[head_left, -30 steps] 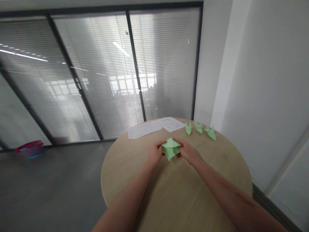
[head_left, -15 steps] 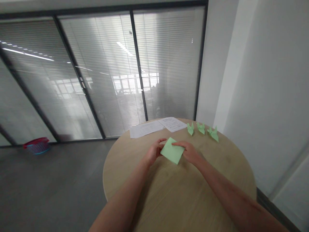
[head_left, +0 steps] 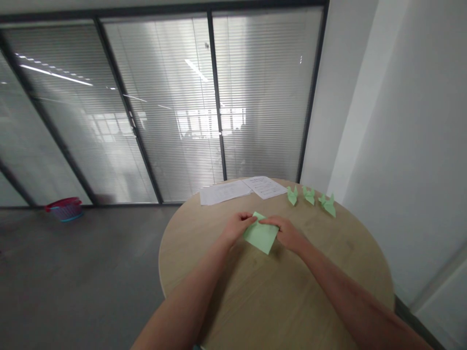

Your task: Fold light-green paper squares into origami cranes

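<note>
A square of light green paper [head_left: 261, 238] is held between both hands over the round wooden table. My left hand [head_left: 238, 226] grips its upper left edge, thumb lying on top and the other fingers partly hidden. On the right edge my right hand [head_left: 286, 232] pinches the sheet, its index finger pressed on the upper face. The two fingertips are close together near the paper's top corner. Farther back on the right stand three folded green paper cranes [head_left: 308, 195].
White sheets of paper [head_left: 225, 192] lie along the far edge of the round table [head_left: 302, 296], one printed page [head_left: 265, 186] overlapping them. Behind are glass panels with blinds [head_left: 182, 97]. A white wall stands at right, and a red and blue basket [head_left: 65, 209] is on the floor.
My left thumb has come onto the top of the paper, near my right index finger. The paper's near corner has dropped slightly. The whole view has shifted a little.
</note>
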`<state>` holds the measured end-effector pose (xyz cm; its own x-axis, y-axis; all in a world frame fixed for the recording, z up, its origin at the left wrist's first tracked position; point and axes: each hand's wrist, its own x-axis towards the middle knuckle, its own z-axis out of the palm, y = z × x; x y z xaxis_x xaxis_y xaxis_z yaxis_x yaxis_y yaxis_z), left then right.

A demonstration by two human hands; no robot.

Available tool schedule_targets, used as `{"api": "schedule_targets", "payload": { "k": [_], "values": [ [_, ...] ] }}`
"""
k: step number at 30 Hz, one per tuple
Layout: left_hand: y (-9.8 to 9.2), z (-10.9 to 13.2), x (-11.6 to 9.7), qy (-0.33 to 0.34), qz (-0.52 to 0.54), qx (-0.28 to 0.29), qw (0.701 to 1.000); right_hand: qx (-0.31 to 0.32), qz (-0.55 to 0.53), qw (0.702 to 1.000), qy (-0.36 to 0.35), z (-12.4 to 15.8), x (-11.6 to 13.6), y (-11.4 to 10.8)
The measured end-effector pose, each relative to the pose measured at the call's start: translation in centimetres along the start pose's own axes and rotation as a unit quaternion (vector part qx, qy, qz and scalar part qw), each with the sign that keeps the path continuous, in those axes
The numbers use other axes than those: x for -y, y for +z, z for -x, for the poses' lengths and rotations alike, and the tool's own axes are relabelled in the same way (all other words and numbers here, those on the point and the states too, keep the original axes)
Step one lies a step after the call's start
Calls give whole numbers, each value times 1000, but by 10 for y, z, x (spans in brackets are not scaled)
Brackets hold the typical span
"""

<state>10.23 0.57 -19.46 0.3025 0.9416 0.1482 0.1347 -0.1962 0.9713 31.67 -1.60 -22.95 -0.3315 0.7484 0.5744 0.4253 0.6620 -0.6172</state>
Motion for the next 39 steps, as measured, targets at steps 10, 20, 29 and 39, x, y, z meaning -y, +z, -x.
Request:
{"api": "schedule_targets", "payload": {
  "k": [10, 20, 29, 39],
  "values": [
    [-1, -3, 3, 29, -36, -72, 996, 77, -316, 932, 162, 2, 7, -10],
    [2, -7, 5, 79, -67, -132, 986, -29, -410, 867, 281, -2, 18, 15],
    [-2, -5, 8, 29, -67, -42, 996, -59, -364, 887, 279, -4, 3, 28],
    [-5, 3, 6, -45, -75, 108, 990, -175, -280, 909, 254, -5, -20, 14]
  ]
}}
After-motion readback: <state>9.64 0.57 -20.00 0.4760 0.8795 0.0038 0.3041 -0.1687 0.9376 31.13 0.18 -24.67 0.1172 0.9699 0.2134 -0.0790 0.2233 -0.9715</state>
